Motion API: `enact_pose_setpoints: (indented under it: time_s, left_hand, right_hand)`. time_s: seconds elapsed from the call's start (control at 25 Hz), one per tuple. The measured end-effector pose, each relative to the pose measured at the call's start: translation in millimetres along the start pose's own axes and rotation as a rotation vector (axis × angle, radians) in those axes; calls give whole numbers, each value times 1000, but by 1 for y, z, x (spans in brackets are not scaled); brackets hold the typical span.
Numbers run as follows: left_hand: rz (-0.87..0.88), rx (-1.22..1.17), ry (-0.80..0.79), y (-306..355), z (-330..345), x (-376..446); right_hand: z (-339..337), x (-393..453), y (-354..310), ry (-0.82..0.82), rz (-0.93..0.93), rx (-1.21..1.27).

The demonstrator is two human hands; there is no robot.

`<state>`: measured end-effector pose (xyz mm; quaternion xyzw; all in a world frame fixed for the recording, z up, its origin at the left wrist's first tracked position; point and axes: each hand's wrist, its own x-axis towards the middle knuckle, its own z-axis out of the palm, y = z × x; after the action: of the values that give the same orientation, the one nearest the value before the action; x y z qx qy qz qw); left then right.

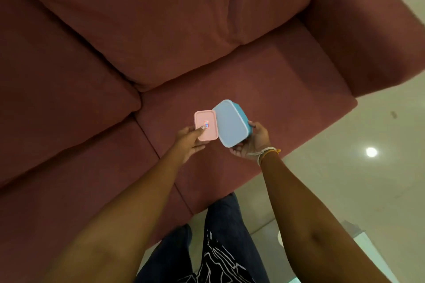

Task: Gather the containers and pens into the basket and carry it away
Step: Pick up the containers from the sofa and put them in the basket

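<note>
A dark red sofa filled most of the view, with a pale tiled floor to its right. The person stood at the sofa's front edge, in dark trousers with a white line pattern, and both bare forearms reached out over the seat cushion.

The right hand was closed around a blue container. The thumb lay against the container's far side and the fingers curled under its near end. The container was a rounded rectangle with a pale blue lid and a deeper blue body, tilted so that the lid faced the camera. The lid was on, so its contents could not be seen. A white and orange wristband sat on the right wrist.

The left hand was closed on a pink container, thumb on top of the lid and fingers beneath. This container was smaller, flat and rectangular, with a small red and blue label on its lid. It was also lidded, contents hidden.

The two containers were held above the seat cushion, edges touching or very nearly so.
</note>
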<state>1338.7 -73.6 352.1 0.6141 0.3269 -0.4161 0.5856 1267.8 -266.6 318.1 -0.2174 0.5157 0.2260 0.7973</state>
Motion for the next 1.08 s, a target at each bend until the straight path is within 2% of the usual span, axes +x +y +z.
enact_pose_setpoints:
  time_s: [0.12,0.2,0.32,0.4,0.52,0.64,0.76,0.84,0.92,1.08]
  left_hand:
    - [-17,-83,-87,-20,-25,-24]
    - [-45,-84,-212,-40,-49,-45]
    - [-48,83,-392,-71,-90,-74]
    - [-47,216,-463,-98,-117,-92]
    - [-54,462,-501,-135,-145,-112]
    - [-72,617,-527,-177,-156,-130]
    - [-114,656,-583,-213,-160,-145]
    - [-136,667,-642,-238,-163,-158]
    - [-139,670,-648,-263,-169,-173]
    - [-114,763,-594,-321,-193,-206]
  right_hand:
    - [-1,-25,60,-31,-58,58]
    - [-2,-45,112,-65,-108,94]
    - [-4,-72,201,-107,-138,146]
    - [-8,-87,260,-76,-137,179]
    - [-16,-100,329,109,-176,272]
    - [-30,-115,385,117,-209,350]
    - [-49,-128,431,70,-289,327]
    - [-61,-141,465,97,-378,255]
    - [-74,-153,504,185,-434,318]
    - [-108,-168,611,412,-505,595]
